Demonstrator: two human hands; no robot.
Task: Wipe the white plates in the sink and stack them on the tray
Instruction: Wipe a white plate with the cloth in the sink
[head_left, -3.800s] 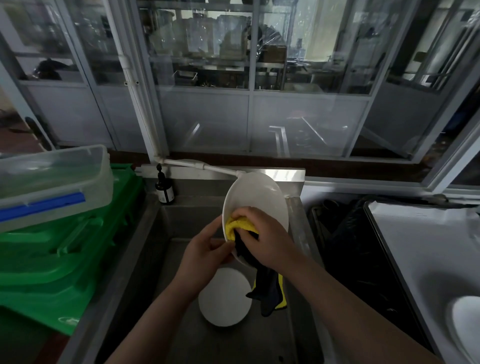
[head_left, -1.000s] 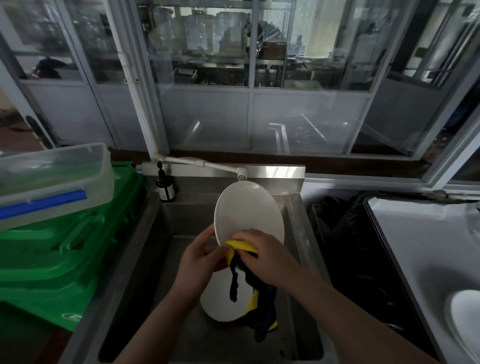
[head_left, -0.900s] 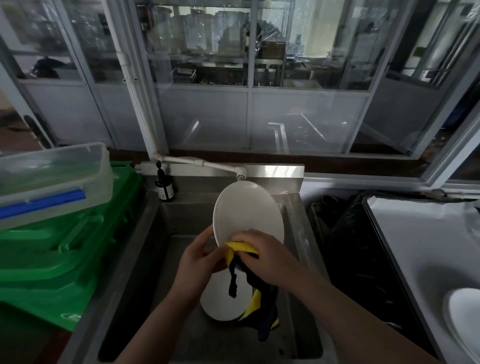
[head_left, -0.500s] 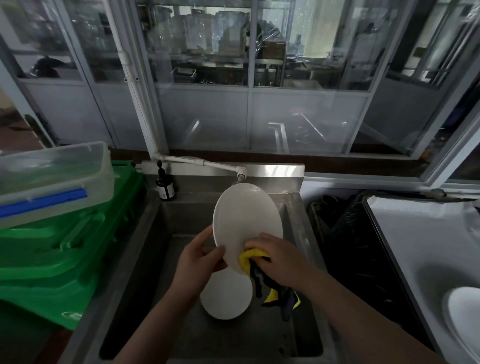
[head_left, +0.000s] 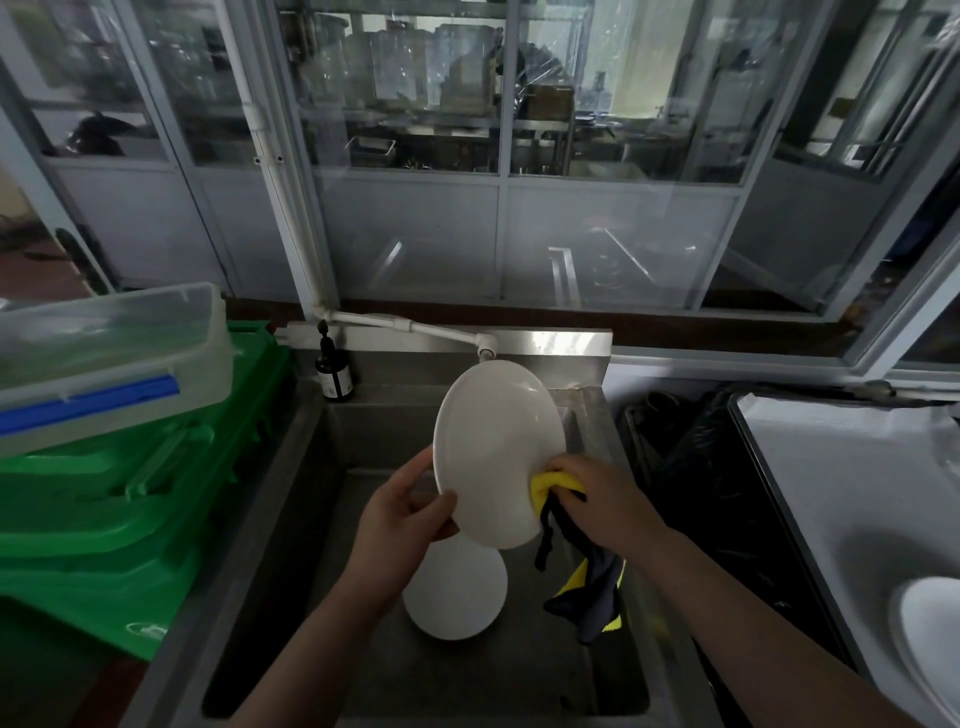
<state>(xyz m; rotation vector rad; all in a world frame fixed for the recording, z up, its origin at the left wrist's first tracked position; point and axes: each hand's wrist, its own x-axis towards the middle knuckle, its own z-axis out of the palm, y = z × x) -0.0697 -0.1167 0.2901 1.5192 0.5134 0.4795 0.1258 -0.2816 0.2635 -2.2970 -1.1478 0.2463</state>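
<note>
Glass-fronted shelving fills the wall behind a steel sink (head_left: 291, 519), with a white tap pipe (head_left: 415, 330) running along its back edge and a small dark pump bottle (head_left: 334, 371) at the back left corner. Stacked green crates (head_left: 130, 499) topped by a clear lidded box (head_left: 104, 353) sit against the sink's left edge.

Wiping looks to be the step in hand. The left hand (head_left: 402, 512) holds a white plate (head_left: 496, 447) tilted nearly upright over the middle of the basin, thumb curled over its lower left rim and fingers behind it. The right hand (head_left: 605, 501) is curled round a bunched yellow and dark cloth (head_left: 558, 486), pressing the yellow part against the plate's lower right rim while the rest of the cloth hangs down into the basin. A second white plate (head_left: 457, 592) lies flat on the sink floor, below the held one and toward the near edge.

To the right, well apart from the sink, a pale tray (head_left: 857, 493) carries one plate (head_left: 935, 623) at its near right edge, partly out of frame.

My reading is that the task is partway through: one plate stacked, one in hand, one waiting. The next move likely calls for finishing the rim, then carrying the plate across the dark gap to the tray and setting it squarely on the one there, with a firm grip, since a wet rim may slip.
</note>
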